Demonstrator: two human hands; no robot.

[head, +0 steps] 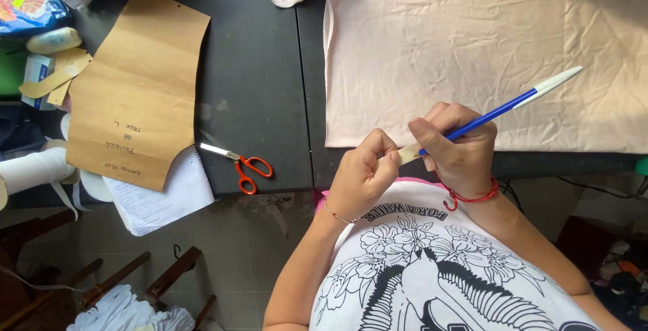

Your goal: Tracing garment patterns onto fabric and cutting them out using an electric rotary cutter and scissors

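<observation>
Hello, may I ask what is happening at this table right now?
A person sits at a dark table. The right hand holds a blue and white pen, its tip on a small pale strip pinched in the fingers of the left hand. A large pale pink cloth lies spread ahead. Orange-handled scissors and a brown paper pattern lie to the left, untouched.
</observation>
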